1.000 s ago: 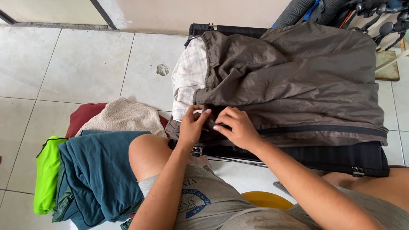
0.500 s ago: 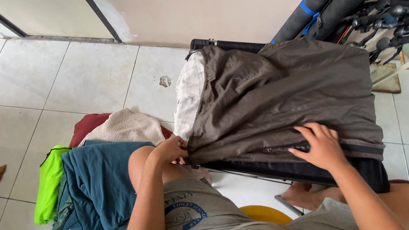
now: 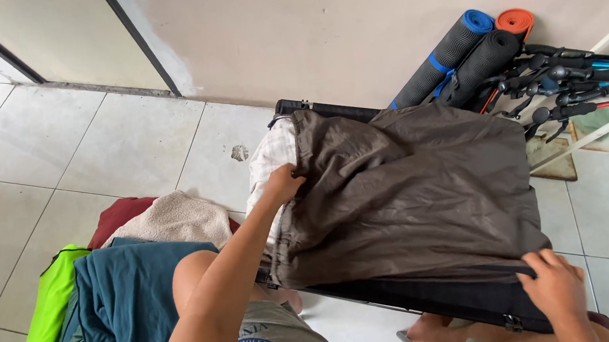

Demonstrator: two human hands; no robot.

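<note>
A brown-grey garment (image 3: 415, 198) lies spread over an open black suitcase (image 3: 408, 297) on the tiled floor. My left hand (image 3: 281, 183) grips the garment's left edge, where a white checked cloth (image 3: 269, 163) shows beneath it. At the suitcase's near right corner, my right hand (image 3: 556, 289) presses on the garment's lower right edge. What lies under the garment is hidden.
A pile of folded clothes sits on the left: a teal one (image 3: 123, 301), a lime-green one (image 3: 50, 303), a beige one (image 3: 174, 221) and a dark red one (image 3: 116, 215). Rolled mats (image 3: 465, 53) and dark poles (image 3: 565, 82) lean by the wall at the back right.
My hands have moved apart from the garment's near middle. The left went up along the left edge, the right out to the lower right corner. The garment lies flatter and wider.
</note>
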